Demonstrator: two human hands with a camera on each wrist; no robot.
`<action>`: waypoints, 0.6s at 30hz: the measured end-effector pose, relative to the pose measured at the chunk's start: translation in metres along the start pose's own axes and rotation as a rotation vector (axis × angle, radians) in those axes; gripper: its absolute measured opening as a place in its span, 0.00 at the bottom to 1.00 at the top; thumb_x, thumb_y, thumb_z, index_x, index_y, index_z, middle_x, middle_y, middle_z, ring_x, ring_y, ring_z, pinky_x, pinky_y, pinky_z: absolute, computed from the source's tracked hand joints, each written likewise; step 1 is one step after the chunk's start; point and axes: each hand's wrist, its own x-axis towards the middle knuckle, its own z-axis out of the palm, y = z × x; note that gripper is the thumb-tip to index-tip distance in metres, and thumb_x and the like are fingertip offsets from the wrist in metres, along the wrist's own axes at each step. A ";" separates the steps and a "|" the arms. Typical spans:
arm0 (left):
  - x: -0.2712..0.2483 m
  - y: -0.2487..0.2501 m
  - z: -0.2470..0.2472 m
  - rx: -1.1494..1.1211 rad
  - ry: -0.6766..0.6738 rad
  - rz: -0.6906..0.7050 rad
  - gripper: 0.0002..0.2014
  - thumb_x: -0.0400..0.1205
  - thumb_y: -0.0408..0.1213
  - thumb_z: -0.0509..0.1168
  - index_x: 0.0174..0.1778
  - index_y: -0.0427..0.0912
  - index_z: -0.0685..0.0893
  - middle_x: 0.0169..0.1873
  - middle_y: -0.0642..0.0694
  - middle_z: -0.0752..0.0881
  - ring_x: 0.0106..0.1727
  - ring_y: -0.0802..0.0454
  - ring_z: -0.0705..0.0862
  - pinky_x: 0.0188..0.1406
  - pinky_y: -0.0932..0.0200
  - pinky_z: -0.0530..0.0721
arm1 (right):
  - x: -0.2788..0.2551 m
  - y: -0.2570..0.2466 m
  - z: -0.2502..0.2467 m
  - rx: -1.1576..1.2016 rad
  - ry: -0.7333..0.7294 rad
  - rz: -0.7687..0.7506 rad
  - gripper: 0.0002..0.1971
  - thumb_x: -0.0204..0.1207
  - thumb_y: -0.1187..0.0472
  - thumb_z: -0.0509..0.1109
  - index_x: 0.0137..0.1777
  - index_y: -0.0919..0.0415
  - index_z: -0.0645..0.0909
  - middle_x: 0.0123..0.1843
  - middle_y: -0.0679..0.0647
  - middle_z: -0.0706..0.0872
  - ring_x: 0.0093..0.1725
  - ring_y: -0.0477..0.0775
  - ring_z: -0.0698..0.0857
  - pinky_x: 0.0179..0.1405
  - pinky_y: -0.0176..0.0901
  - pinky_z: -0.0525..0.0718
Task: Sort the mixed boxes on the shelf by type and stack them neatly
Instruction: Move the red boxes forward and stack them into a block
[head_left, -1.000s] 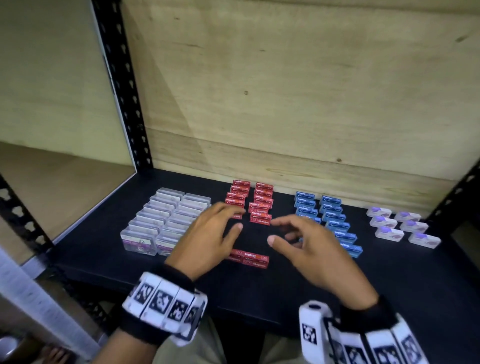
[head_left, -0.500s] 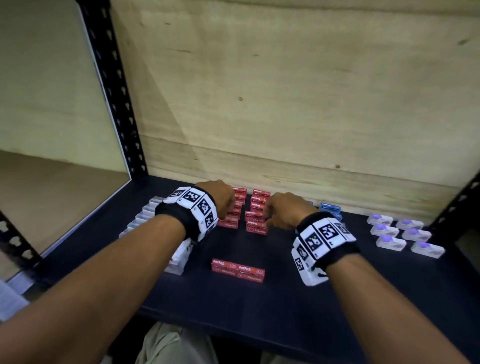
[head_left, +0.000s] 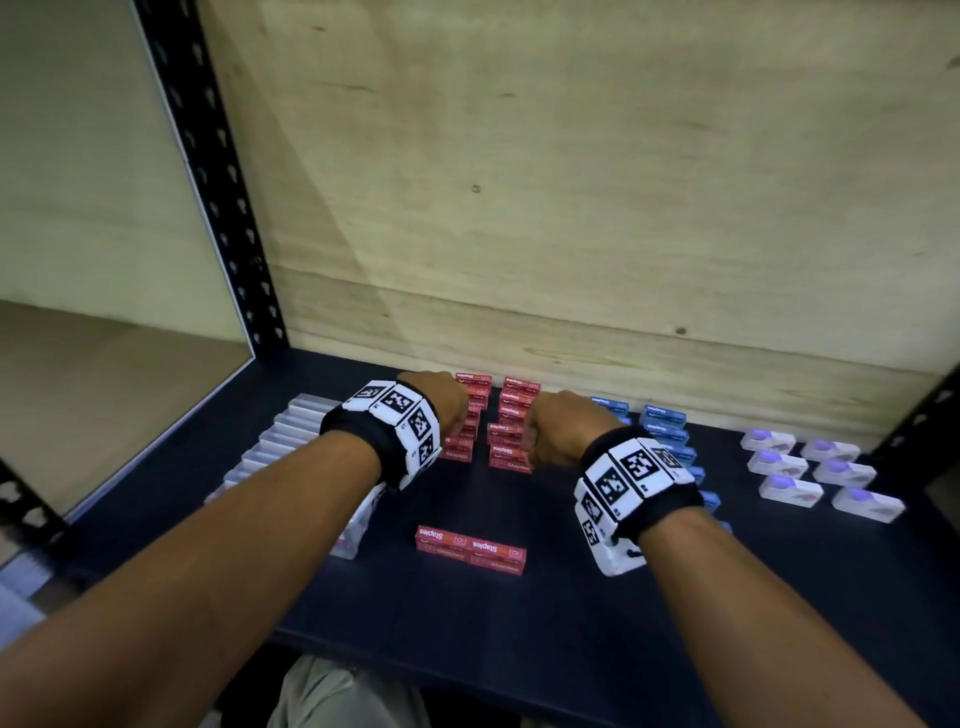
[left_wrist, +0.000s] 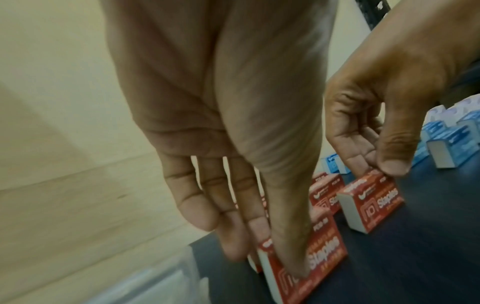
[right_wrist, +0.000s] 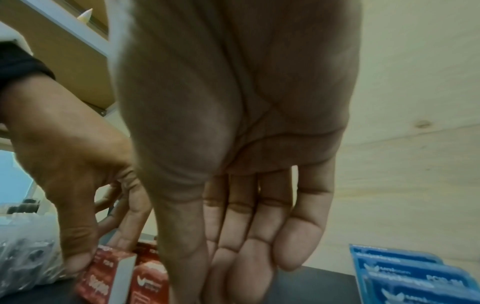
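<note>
1. Red staple boxes (head_left: 511, 434): small red cartons printed "Staples" in white, with grey-white end flaps, set in two short columns at the middle of the dark shelf (head_left: 571, 613), close to the wooden back panel (head_left: 571, 208).
2. Loose red pair (head_left: 470, 550): two red boxes lying end to end, nearer the front edge of the shelf, well apart from the columns and from both hands.
3. Clear boxes (head_left: 280, 447): translucent cases in rows at the left of the shelf, partly behind the left forearm.
4. Blue boxes (head_left: 662, 423): blue cartons in rows just right of the red columns, partly behind the right wrist.
5. White boxes (head_left: 810, 470): white cartons with purple tops, two rows at the far right of the shelf.
6. Left hand (head_left: 441, 402): over the left red column; in the left wrist view its thumb and fingers reach down around a red box (left_wrist: 309, 265) and pinch it.
7. Right hand (head_left: 558, 428): over the right red column; in the left wrist view its thumb and fingers pinch the top of another red box (left_wrist: 371, 203).
8. Wrist bands (head_left: 395, 431): black straps with white marker blocks, one on each wrist.
</note>
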 end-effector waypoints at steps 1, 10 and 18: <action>-0.001 0.000 -0.001 -0.008 0.000 0.003 0.16 0.79 0.32 0.71 0.64 0.42 0.86 0.63 0.42 0.84 0.61 0.41 0.84 0.58 0.50 0.84 | -0.003 0.000 -0.001 -0.002 -0.002 -0.008 0.04 0.73 0.64 0.74 0.47 0.59 0.89 0.49 0.54 0.90 0.50 0.57 0.88 0.56 0.54 0.88; -0.028 -0.004 0.015 0.012 -0.060 0.086 0.11 0.75 0.30 0.76 0.53 0.42 0.90 0.53 0.45 0.88 0.43 0.50 0.87 0.43 0.59 0.84 | -0.055 -0.006 0.014 0.014 -0.061 -0.057 0.04 0.73 0.58 0.75 0.46 0.53 0.90 0.47 0.49 0.91 0.49 0.54 0.89 0.55 0.50 0.88; -0.041 -0.009 0.038 -0.032 -0.117 0.137 0.11 0.73 0.35 0.78 0.51 0.45 0.91 0.48 0.51 0.90 0.45 0.57 0.85 0.45 0.62 0.84 | -0.077 -0.009 0.016 -0.035 -0.114 -0.075 0.03 0.73 0.57 0.76 0.45 0.53 0.89 0.46 0.50 0.91 0.48 0.55 0.89 0.53 0.51 0.89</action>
